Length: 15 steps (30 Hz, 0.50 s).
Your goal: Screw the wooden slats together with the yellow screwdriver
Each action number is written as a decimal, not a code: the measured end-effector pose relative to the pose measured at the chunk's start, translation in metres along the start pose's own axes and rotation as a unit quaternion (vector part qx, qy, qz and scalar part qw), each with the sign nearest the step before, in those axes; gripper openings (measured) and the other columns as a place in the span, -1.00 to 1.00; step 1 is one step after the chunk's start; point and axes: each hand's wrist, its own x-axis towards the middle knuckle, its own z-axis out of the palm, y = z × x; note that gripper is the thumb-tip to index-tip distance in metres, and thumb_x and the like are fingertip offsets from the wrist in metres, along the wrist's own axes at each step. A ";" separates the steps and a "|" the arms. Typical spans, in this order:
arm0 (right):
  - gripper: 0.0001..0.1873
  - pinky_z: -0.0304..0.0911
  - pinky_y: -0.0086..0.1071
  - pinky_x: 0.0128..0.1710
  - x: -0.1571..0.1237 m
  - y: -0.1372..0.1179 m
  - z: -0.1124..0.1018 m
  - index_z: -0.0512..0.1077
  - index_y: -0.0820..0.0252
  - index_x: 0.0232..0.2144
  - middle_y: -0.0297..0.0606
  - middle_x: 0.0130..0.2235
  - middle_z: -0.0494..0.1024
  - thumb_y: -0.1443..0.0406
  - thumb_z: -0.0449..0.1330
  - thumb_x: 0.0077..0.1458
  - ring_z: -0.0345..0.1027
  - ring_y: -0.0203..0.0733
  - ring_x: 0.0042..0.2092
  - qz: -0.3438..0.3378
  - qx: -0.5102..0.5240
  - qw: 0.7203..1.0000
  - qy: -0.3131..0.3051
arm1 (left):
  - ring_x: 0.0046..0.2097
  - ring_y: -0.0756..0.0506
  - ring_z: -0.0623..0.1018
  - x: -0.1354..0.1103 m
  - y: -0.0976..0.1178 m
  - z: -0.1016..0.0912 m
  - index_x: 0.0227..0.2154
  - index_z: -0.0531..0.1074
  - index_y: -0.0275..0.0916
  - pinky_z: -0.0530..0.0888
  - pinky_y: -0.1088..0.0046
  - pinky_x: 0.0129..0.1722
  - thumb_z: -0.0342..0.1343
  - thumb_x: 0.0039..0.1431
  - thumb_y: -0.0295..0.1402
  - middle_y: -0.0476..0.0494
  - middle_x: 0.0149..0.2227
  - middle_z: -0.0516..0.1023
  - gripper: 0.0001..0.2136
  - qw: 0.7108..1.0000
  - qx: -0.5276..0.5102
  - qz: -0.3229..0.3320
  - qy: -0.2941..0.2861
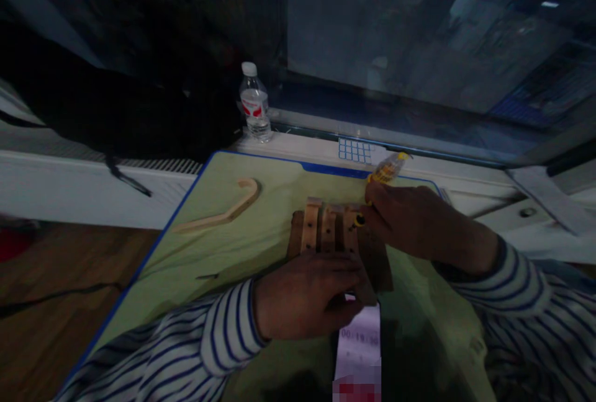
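The wooden piece [328, 228], pale strips dotted with dark holes or screws over a darker base, lies just below the centre of the frame, on the bench. The left hand [310, 296] is laid over its lower end, palm down, fingers together and a little bent; whether they grip it underneath I cannot tell. The right hand [414, 219], right of centre, is closed around a screwdriver [391, 166] with a clear yellow handle — its top end sticks out above the fist.

Below the left hand, a phone [358, 337] shows timer digits, its bottom part pixelated. The bench [274, 203] has a dull yellow-green top with a blue edge, creased or shadowed towards the lower right. A hooked wooden strip [228, 211] lies on its upper left, and a small dark item [207, 276] lower down.

Behind the bench runs a white ledge [305, 146] bearing a water bottle [254, 107] and a blue-gridded card [354, 150]. A dark window [395, 36] with reflected lights fills the top right. A black bundle [116, 104] — too dark to make out — occupies the upper left, above brown flooring [69, 247] crossed by a cable [60, 294].
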 end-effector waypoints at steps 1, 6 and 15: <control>-0.72 -0.12 -0.30 -0.51 -0.001 -0.001 0.000 0.26 0.31 -0.18 -0.12 -0.38 0.52 0.22 -0.14 0.28 0.39 -0.14 -0.39 -0.008 0.021 1.000 0.007 | -0.04 -0.11 0.53 0.000 0.000 -0.001 -0.17 0.45 -0.31 0.47 0.32 0.00 0.07 0.21 -0.45 -0.20 -0.11 0.54 -0.85 1.000 0.002 -0.001 -0.004; -0.75 -0.08 -0.32 -0.49 -0.005 -0.001 0.001 0.25 0.33 -0.16 -0.11 -0.36 0.50 0.26 -0.12 0.27 0.37 -0.16 -0.36 -0.029 0.100 0.995 0.008 | -0.07 -0.08 0.53 -0.001 0.001 -0.001 -0.19 0.45 -0.26 0.46 0.36 0.00 0.08 0.20 -0.47 -0.14 -0.15 0.53 -0.86 1.000 -0.007 -0.005 -0.002; -0.74 0.12 -0.33 -0.40 -0.005 0.004 -0.002 0.24 0.25 -0.06 -0.13 -0.20 0.55 0.26 -0.10 0.30 0.43 -0.18 -0.28 -0.051 0.152 0.987 -0.019 | -0.05 -0.10 0.53 -0.002 0.002 0.001 -0.16 0.44 -0.25 0.45 0.30 0.01 0.06 0.22 -0.43 -0.16 -0.10 0.54 -0.85 1.000 0.006 -0.026 -0.007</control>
